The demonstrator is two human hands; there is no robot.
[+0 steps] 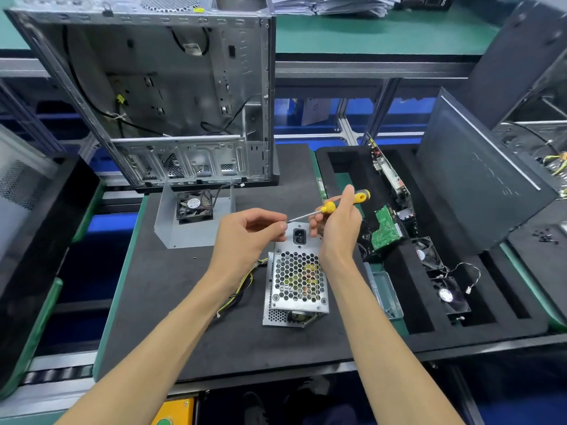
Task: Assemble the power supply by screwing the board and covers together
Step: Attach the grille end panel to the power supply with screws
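The power supply (296, 280) stands at frame centre, just below both hands. The right hand (337, 228) grips a yellow screwdriver (329, 207); left hand (245, 234) fingertips, curled, pinch its tip

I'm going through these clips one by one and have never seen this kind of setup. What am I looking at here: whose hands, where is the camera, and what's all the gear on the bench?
There is no robot here. A person wears a camera on the head, so this single view looks forward and down over their two bare arms.

The right hand grips a screwdriver with a yellow handle. The left hand has its fingertips at the screwdriver's tip, perhaps seating a screw; that is too small to tell.

Below the hands, on the dark mat, stands the power supply, a metal box with honeycomb holes and a bundle of wires trailing to its left. Behind it lies a bent metal cover with a small fan in it, and further back an empty computer case. To the right, a black foam tray holds circuit boards and more fans.
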